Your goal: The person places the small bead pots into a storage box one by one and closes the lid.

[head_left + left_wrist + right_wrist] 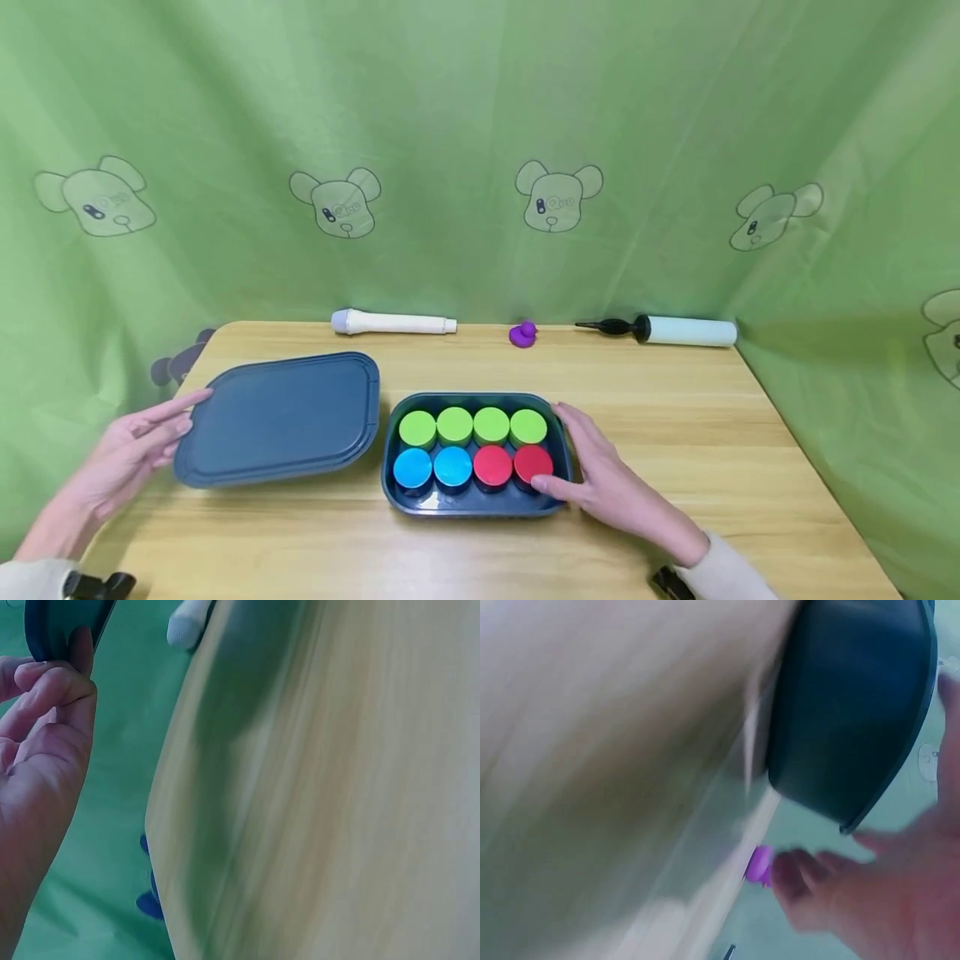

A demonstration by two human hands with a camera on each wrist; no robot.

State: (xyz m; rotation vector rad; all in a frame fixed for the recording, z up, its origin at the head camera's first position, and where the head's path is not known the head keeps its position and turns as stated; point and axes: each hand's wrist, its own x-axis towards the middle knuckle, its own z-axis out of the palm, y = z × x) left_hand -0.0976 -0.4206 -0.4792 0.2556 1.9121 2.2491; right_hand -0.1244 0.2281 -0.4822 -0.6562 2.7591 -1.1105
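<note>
My left hand (123,458) pinches the left edge of a dark blue rectangular lid (285,417), held tilted above the table; the left wrist view shows the thumb and fingers at the lid's edge (56,634). At the middle front sits a dark blue rectangular box (480,504) holding several small round-lidded jars: a back row with green lids (454,425), a front row with two blue (413,468) and two red (492,467). My right hand (611,479) is at the box's right end, thumb over the rim by a red lid, fingers spread beside the outer corner.
Along the back edge of the wooden table (675,425) lie a white toy microphone (393,323), a purple rubber duck (522,334) and a hand pump with a pale blue barrel (690,332). A green curtain (450,108) with bear heads hangs behind and at both sides.
</note>
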